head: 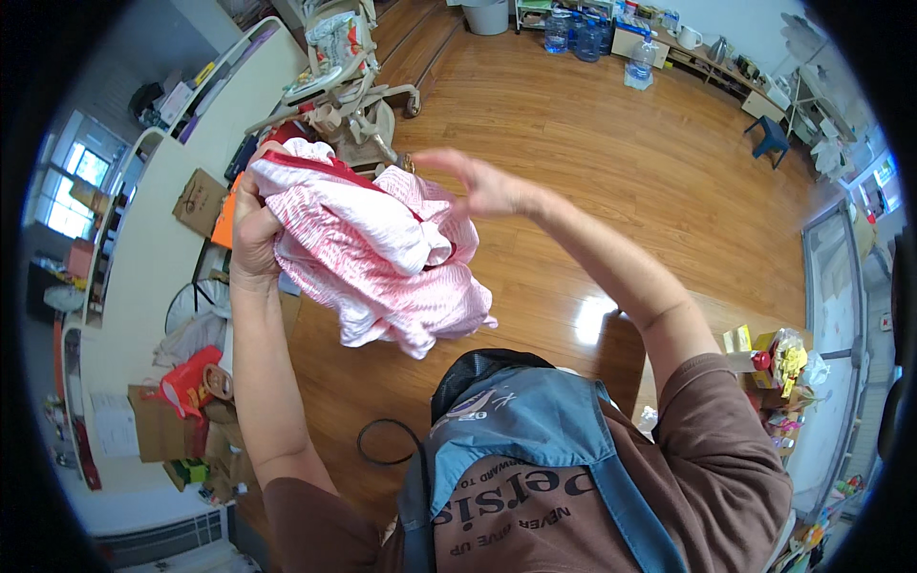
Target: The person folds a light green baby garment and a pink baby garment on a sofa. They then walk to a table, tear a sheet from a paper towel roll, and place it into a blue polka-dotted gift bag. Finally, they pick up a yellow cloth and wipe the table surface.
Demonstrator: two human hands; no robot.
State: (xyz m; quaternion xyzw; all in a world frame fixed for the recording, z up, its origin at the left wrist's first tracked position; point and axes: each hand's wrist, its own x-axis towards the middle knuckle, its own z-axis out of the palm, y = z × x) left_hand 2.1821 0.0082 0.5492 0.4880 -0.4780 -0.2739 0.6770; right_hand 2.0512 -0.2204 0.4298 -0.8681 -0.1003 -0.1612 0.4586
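A bunched pink-and-white patterned garment [387,265] with a dark red trim hangs in the air in front of me. My left hand [256,222] grips its left end, thumb on the near side and some fingers hidden behind the cloth. On the garment's right, my right hand [487,183] is raised with fingers apart, slightly blurred. Its fingers extend over the upper right of the cloth, and whether they touch it I cannot tell. The lower folds dangle free above the wooden floor [609,165].
A beige wheeled stroller [358,114] stands beyond the garment. White shelving units [172,208] line the left, with cardboard boxes [154,422] and a red bag [190,383]. Several water bottles [587,39] stand at the back; a blue stool [768,140] is far right. A cable [387,421] loops on the floor.
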